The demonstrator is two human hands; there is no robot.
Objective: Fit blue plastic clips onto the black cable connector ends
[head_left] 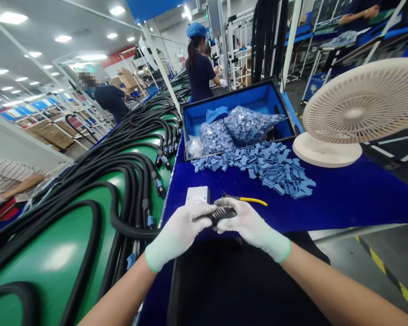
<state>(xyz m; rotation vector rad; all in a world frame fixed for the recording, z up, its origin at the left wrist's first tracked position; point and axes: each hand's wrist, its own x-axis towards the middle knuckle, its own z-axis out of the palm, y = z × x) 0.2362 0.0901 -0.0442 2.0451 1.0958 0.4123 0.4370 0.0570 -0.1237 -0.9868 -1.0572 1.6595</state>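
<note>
Both my hands wear white gloves with green cuffs and meet over the front edge of the blue table. Between them is the dark ribbed end of a black hose (221,213). My left hand (187,226) is closed around it from the left, and my right hand (243,222) grips its other end. The hose runs off left beneath my left hand. Just beyond my hands lie a white block (197,194) and a tool with a yellow handle (253,200). A heap of small blue plastic clips (275,167) is spread farther back.
A blue crate (272,97) holding clear bags of clips (248,124) stands behind the heap. A beige fan (326,149) is at right. Several black hoses (122,172) cover the green conveyor (51,253) at left. Other people (200,68) work farther back and at the left edge.
</note>
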